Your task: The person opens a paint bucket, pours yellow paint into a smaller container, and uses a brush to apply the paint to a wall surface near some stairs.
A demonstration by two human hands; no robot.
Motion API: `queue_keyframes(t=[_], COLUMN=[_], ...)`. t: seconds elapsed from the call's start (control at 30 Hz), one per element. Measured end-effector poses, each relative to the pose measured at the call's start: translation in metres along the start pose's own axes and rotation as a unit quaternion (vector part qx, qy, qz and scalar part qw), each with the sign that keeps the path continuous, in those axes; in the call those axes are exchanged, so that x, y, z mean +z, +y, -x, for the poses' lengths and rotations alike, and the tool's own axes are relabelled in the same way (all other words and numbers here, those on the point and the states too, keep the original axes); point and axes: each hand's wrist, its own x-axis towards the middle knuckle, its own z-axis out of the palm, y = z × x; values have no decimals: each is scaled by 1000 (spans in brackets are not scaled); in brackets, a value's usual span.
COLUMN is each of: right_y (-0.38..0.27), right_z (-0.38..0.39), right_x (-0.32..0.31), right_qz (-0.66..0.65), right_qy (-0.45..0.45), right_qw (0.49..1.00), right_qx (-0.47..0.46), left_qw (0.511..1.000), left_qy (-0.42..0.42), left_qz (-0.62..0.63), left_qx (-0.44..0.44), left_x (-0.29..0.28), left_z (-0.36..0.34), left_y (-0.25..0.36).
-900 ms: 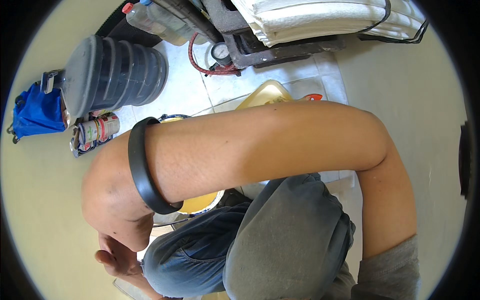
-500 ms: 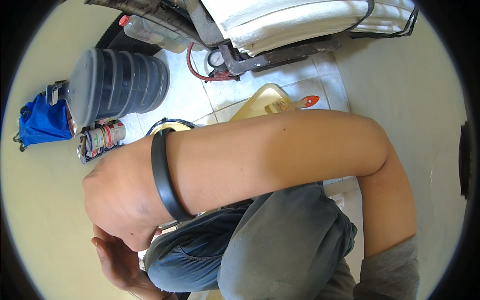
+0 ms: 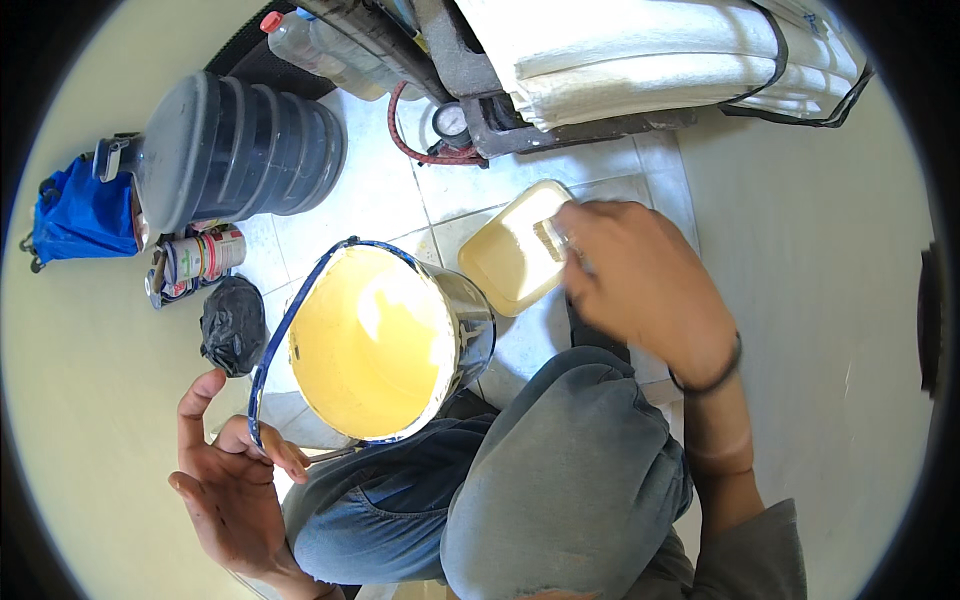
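Note:
A bucket (image 3: pixel 365 340) with pale yellow paint and a blue handle stands before me. My left hand (image 3: pixel 232 500) is palm up at its lower left, index finger and thumb apart, bent fingers beside the handle; whether they touch it is unclear. A thin rod (image 3: pixel 330 455) lies by those fingertips. My right hand (image 3: pixel 630 285) is blurred over a cream tray (image 3: pixel 495 275), fingers at a paintbrush (image 3: pixel 547 240) that it largely hides; its grip is unclear.
A large water jug (image 3: pixel 240 150), blue bag (image 3: pixel 80 210), cans (image 3: pixel 205 255) and black plastic bundle (image 3: pixel 232 325) are at left. Plastic bottles (image 3: pixel 330 55), a gauge with red hose (image 3: pixel 450 125) and white folded material (image 3: pixel 640 55) are at the back. My bent knees (image 3: pixel 540 480) are below.
My right arm has swung back from across the bucket to over the tray and brush, uncovering the bucket. My left hand now shows with fingers apart.

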Motion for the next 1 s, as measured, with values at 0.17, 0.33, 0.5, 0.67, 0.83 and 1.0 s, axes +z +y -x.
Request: queue_keyframes(t=[0.17, 0.33, 0.5, 0.67, 0.83, 1.0], right_y=[123, 106, 89, 30, 38, 86], right_z=[11, 2, 13, 26, 28, 30], right_x=[100, 84, 80, 39, 36, 83], right_qz=[252, 209, 249, 109, 85, 234], right_qy=[224, 10, 157, 133, 166, 226], right_qw=[940, 966, 952, 980, 977, 941], right_qx=[41, 154, 82, 97, 100, 92], left_qw=[1000, 1000, 999, 999, 999, 999], left_qy=[-8, 12, 13, 2, -10, -15], left_qz=[7, 15, 45, 36, 35, 40], left_qx=[15, 6, 22, 14, 7, -4], left_x=[12, 9, 12, 17, 18, 25], left_z=[-6, -7, -10, -13, -14, -12], left_y=[3, 1, 4, -2, 1, 3])
